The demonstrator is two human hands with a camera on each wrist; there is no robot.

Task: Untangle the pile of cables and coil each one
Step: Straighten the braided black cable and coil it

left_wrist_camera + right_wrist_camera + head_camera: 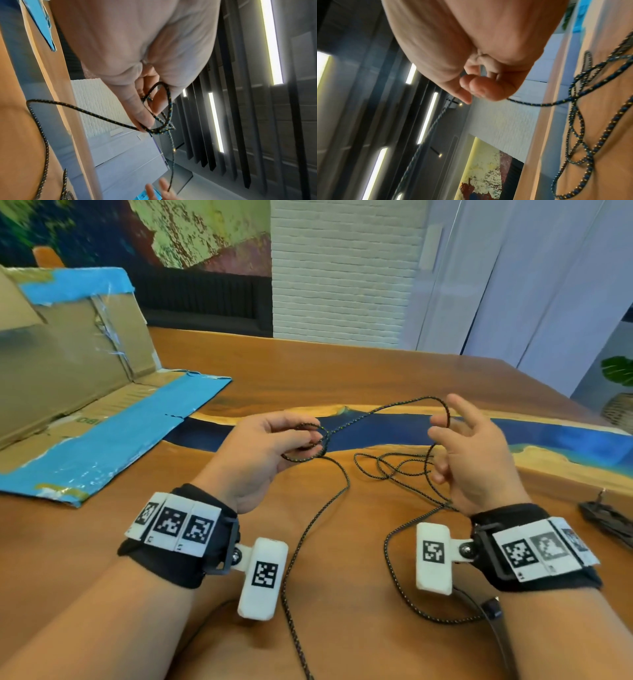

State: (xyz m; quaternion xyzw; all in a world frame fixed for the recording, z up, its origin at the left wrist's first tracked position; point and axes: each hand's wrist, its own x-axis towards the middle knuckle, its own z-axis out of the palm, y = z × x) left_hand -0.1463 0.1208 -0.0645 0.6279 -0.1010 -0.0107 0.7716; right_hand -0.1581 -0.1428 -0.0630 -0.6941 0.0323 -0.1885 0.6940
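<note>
At far left a flattened cardboard box (pixel 85 392) with blue tape lies on the wooden table (pixel 342 371), its left side cut off. The left hand (pixel 267 453) holds small loops of the black braided cable (pixel 342 491) between curled fingers and thumb, above the table. The cable spans rightward to the right hand (pixel 476 457), whose thumb and fingertip pinch it while the other fingers spread loosely. Slack lies tangled on the table between and nearer than the hands. At far right a second dark cable bundle (pixel 606 517) is partly cut off.
</note>
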